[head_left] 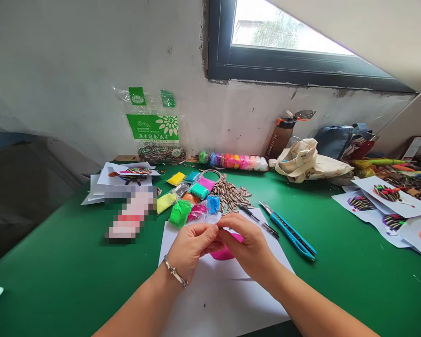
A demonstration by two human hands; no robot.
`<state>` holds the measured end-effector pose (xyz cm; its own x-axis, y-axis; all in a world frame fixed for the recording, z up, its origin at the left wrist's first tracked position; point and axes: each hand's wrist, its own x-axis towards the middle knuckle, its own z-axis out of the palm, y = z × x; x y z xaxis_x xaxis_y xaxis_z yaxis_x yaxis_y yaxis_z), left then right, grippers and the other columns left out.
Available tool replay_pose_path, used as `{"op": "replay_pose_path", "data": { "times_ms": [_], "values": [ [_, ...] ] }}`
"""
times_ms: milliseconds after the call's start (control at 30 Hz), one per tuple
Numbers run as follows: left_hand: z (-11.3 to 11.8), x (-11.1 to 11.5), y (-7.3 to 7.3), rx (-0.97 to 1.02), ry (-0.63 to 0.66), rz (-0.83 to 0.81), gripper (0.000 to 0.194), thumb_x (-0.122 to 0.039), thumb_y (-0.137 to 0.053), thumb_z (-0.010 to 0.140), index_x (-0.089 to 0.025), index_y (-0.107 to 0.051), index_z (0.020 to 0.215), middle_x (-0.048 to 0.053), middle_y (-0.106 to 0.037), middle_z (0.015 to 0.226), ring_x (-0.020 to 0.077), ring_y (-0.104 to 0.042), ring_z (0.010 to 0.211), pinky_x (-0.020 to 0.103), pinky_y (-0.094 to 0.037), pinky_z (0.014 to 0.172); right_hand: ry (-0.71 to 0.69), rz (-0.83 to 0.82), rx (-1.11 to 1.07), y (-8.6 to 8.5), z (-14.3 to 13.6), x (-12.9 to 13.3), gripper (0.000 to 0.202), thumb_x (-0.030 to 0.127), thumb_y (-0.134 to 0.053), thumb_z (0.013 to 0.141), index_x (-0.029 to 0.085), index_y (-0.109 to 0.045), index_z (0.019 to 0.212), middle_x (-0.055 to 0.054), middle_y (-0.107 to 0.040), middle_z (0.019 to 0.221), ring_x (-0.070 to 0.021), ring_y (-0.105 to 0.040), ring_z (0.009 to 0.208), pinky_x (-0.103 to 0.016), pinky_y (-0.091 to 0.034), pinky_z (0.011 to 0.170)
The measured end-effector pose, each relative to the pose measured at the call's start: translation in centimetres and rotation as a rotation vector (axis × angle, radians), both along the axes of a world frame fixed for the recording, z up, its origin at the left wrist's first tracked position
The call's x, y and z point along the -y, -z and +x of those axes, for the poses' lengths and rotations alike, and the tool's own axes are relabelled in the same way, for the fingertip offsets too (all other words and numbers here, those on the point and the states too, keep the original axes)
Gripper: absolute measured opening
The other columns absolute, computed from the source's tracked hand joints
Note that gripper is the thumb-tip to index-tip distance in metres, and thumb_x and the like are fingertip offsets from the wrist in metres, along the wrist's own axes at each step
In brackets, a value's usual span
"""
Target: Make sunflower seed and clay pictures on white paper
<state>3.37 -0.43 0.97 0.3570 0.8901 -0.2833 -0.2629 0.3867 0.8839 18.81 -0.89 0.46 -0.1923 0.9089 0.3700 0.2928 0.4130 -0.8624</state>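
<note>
My left hand [196, 241], with a silver bracelet at its wrist, is closed in a pinch, thumb against the forefinger. The fingertips of my right hand [247, 241] meet it, closed as well. Whatever sits between the fingertips is too small and covered to name; a dark greenish speck shows there. Both hands are held above a white sheet of paper [203, 299]. On that sheet, partly hidden behind my fingers, lies a flat magenta clay shape [224, 253]. A small dark speck is on the paper nearer to me.
Beyond the hands lie clay packets [180, 213], a heap of sunflower seeds [231, 193], a black pen [254, 216] and a blue utility knife [291, 231]. Seed pictures lie left [126, 175] and right [393, 194]. A bottle [280, 138] and cloth bag [298, 161] stand by the wall.
</note>
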Motion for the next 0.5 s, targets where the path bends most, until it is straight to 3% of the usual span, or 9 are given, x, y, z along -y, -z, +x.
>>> {"op": "replay_pose_path", "data": {
  "times_ms": [167,400,500],
  "values": [
    [-0.01,-0.14,-0.2,0.0,-0.041,-0.015,0.033,-0.04,-0.079,0.066,-0.011,-0.073,0.08,0.004,-0.068,0.069,0.0144,-0.064,0.066,0.029,-0.052,0.073,-0.002,-0.15,-0.052,-0.17,0.2,-0.08,0.019,0.021,-0.062,0.082,0.023,-0.067,0.1,-0.003,-0.067,0.096,-0.0167,-0.06,0.086,-0.031,-0.048,0.078],
    [-0.27,-0.38,-0.22,0.048,0.041,-0.044,0.034,-0.043,-0.076,0.07,-0.01,-0.074,0.08,0.009,-0.072,0.079,0.0171,-0.066,0.075,0.03,-0.052,0.078,-0.041,-0.199,-0.148,0.06,0.36,-0.29,0.012,0.025,-0.061,0.084,0.021,-0.071,0.089,-0.003,-0.067,0.083,-0.016,-0.06,0.077,-0.029,-0.048,0.072],
    [-0.34,-0.44,-0.34,0.014,0.035,-0.02,0.034,-0.043,-0.078,0.068,-0.01,-0.074,0.078,0.008,-0.071,0.074,0.0161,-0.065,0.07,0.028,-0.052,0.073,-0.052,-0.228,-0.178,-0.18,0.33,-0.26,0.011,0.025,-0.064,0.081,0.021,-0.072,0.087,-0.004,-0.067,0.084,-0.0163,-0.06,0.079,-0.029,-0.048,0.073]
  ]
}}
